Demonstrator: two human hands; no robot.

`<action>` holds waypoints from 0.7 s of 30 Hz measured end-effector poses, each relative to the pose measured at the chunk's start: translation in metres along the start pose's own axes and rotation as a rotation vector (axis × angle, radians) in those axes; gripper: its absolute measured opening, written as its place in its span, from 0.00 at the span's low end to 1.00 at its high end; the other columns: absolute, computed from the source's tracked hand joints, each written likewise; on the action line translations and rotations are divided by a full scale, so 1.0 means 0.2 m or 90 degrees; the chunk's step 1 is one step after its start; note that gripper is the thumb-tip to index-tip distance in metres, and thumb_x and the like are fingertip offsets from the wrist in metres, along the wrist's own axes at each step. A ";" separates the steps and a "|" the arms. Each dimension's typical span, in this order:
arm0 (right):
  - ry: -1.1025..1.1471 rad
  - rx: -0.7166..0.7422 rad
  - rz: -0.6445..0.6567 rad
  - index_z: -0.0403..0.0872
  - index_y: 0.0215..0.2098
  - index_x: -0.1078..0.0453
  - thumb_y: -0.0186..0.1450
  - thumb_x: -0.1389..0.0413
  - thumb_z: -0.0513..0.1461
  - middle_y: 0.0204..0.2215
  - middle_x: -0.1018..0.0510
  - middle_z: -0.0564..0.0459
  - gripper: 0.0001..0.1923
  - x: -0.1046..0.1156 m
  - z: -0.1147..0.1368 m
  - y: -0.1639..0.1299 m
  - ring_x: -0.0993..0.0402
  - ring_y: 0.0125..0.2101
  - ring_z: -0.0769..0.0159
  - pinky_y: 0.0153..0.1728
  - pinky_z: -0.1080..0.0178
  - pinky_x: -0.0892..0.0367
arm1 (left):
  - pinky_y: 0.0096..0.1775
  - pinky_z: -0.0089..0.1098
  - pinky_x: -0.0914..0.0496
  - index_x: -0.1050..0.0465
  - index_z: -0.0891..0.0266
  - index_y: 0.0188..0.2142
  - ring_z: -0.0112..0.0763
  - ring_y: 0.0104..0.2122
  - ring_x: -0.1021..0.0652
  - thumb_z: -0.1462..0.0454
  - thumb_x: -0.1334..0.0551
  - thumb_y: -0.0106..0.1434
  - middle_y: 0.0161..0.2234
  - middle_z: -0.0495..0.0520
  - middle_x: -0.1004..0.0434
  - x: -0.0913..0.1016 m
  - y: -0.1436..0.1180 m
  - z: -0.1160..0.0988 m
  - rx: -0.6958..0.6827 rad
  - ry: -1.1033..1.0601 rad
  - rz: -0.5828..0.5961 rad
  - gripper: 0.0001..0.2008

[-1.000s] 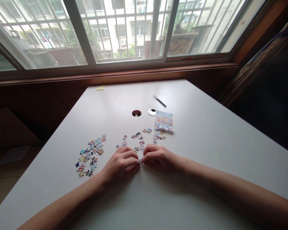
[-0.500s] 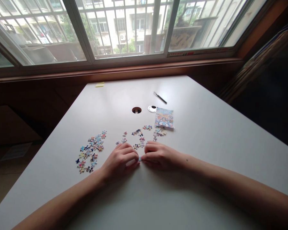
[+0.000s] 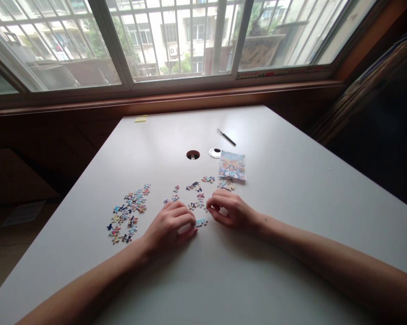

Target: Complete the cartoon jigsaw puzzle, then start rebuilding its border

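My left hand (image 3: pixel 171 225) rests on the white table (image 3: pixel 291 180), fingers curled, with its fingertips against a small light-blue cluster of joined puzzle pieces (image 3: pixel 201 222) lying flat. My right hand (image 3: pixel 230 210) sits just right of and beyond that cluster, apart from it. Its fingers are curled with the thumb and forefinger close together, and I see nothing in them. Its fingertips are beside a scatter of loose pieces (image 3: pixel 198 198). A larger heap of loose pieces (image 3: pixel 128 212) lies to the left of my left hand.
A printed puzzle picture card (image 3: pixel 232 165) lies beyond my right hand. Farther back are a round cable hole (image 3: pixel 193 155), its white cap (image 3: pixel 215 153), a pen (image 3: pixel 226 137) and a yellow sticky note (image 3: pixel 141 118). Windows run behind the table.
Both hands were pinching the small cluster together. My right hand has let go and moved up and right toward the loose pieces, leaving the cluster on the table by my left fingertips.
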State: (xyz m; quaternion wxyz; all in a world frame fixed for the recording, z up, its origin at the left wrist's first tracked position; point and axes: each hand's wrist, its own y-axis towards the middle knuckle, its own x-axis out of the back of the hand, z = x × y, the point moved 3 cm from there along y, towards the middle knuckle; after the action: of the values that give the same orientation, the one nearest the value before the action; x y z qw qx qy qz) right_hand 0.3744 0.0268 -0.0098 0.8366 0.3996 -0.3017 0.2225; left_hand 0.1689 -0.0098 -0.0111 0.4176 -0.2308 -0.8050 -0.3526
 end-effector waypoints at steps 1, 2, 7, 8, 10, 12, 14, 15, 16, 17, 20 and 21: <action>-0.003 0.002 0.002 0.47 0.34 0.31 0.65 0.48 0.32 0.25 0.31 0.55 0.06 0.00 0.00 0.00 0.35 0.28 0.67 0.33 0.63 0.36 | 0.44 0.35 0.33 0.28 0.59 0.34 0.33 0.40 0.25 0.65 0.39 0.66 0.36 0.51 0.20 0.00 0.00 0.00 -0.001 0.002 -0.002 0.03; -0.006 0.004 0.007 0.47 0.34 0.31 0.65 0.48 0.32 0.25 0.30 0.55 0.06 0.00 0.00 0.00 0.35 0.28 0.67 0.34 0.62 0.36 | 0.44 0.35 0.34 0.28 0.59 0.34 0.33 0.40 0.25 0.65 0.38 0.66 0.36 0.50 0.20 0.00 0.00 0.00 -0.002 0.003 -0.003 0.03; -0.073 0.027 0.101 0.49 0.40 0.27 0.64 0.40 0.40 0.38 0.27 0.48 0.07 -0.03 0.00 -0.03 0.34 0.40 0.60 0.45 0.55 0.36 | 0.44 0.34 0.34 0.28 0.59 0.34 0.33 0.40 0.26 0.67 0.39 0.66 0.36 0.50 0.21 0.00 0.00 -0.01 -0.006 0.005 0.002 0.04; -0.078 0.030 0.116 0.50 0.40 0.26 0.63 0.39 0.42 0.41 0.28 0.47 0.08 -0.03 0.00 -0.03 0.34 0.42 0.58 0.46 0.54 0.37 | 0.44 0.35 0.34 0.28 0.59 0.34 0.32 0.40 0.26 0.67 0.39 0.66 0.36 0.50 0.21 0.00 0.00 -0.01 -0.007 0.002 0.005 0.04; -0.065 0.028 0.136 0.51 0.38 0.25 0.64 0.39 0.42 0.42 0.28 0.48 0.05 -0.03 0.00 -0.03 0.35 0.44 0.58 0.48 0.54 0.38 | 0.45 0.35 0.34 0.28 0.60 0.34 0.33 0.40 0.26 0.67 0.40 0.67 0.36 0.50 0.21 0.00 0.00 0.00 -0.010 -0.006 0.008 0.04; -0.043 0.024 0.153 0.50 0.35 0.26 0.65 0.40 0.41 0.41 0.28 0.49 0.03 -0.03 0.00 -0.03 0.35 0.45 0.59 0.49 0.54 0.39 | 0.45 0.35 0.34 0.28 0.60 0.34 0.33 0.40 0.26 0.67 0.40 0.67 0.36 0.50 0.21 -0.01 0.00 0.00 -0.014 -0.016 0.009 0.04; -0.032 0.025 0.171 0.49 0.35 0.27 0.65 0.41 0.40 0.41 0.27 0.49 0.03 -0.03 0.00 -0.02 0.35 0.45 0.59 0.50 0.54 0.40 | 0.45 0.35 0.34 0.28 0.60 0.35 0.33 0.39 0.27 0.67 0.40 0.67 0.37 0.50 0.21 -0.01 0.00 0.00 -0.017 -0.026 0.007 0.04; -0.031 0.027 0.175 0.49 0.35 0.27 0.66 0.41 0.40 0.41 0.27 0.49 0.03 -0.03 0.00 -0.02 0.35 0.45 0.59 0.50 0.54 0.40 | 0.45 0.35 0.34 0.29 0.60 0.35 0.32 0.39 0.27 0.67 0.40 0.67 0.37 0.50 0.21 -0.01 0.00 0.00 -0.019 -0.030 0.006 0.03; -0.035 0.028 0.175 0.48 0.37 0.27 0.66 0.41 0.40 0.42 0.26 0.49 0.04 -0.03 0.00 -0.02 0.35 0.46 0.59 0.50 0.54 0.40 | 0.45 0.35 0.34 0.29 0.60 0.35 0.32 0.39 0.27 0.68 0.40 0.67 0.37 0.50 0.21 -0.01 0.00 0.00 -0.021 -0.034 0.005 0.03; -0.043 0.030 0.173 0.49 0.40 0.27 0.66 0.42 0.40 0.43 0.26 0.48 0.05 -0.03 0.00 -0.03 0.35 0.46 0.59 0.50 0.54 0.40 | 0.45 0.35 0.34 0.29 0.60 0.35 0.32 0.39 0.27 0.68 0.40 0.67 0.37 0.50 0.21 -0.01 0.00 0.00 -0.022 -0.036 0.005 0.04; -0.070 0.036 0.159 0.50 0.43 0.27 0.67 0.43 0.39 0.43 0.25 0.49 0.07 -0.04 0.00 -0.03 0.35 0.45 0.59 0.49 0.54 0.41 | 0.45 0.35 0.34 0.29 0.60 0.35 0.32 0.40 0.27 0.69 0.41 0.67 0.37 0.50 0.21 -0.01 0.00 0.00 -0.023 -0.040 0.008 0.04; -0.074 0.040 0.154 0.51 0.43 0.26 0.67 0.43 0.38 0.42 0.25 0.49 0.07 -0.04 0.00 -0.03 0.34 0.45 0.60 0.49 0.55 0.41 | 0.45 0.35 0.34 0.29 0.60 0.35 0.32 0.40 0.27 0.69 0.41 0.67 0.37 0.50 0.21 -0.01 0.00 0.00 -0.022 -0.041 0.010 0.04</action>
State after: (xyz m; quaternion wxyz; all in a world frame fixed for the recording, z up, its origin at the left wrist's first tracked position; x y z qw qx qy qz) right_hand 0.3727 0.0221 -0.0195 0.7715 0.3988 -0.3888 0.3076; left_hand 0.1693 -0.0099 -0.0134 0.3903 -0.2554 -0.8099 -0.3556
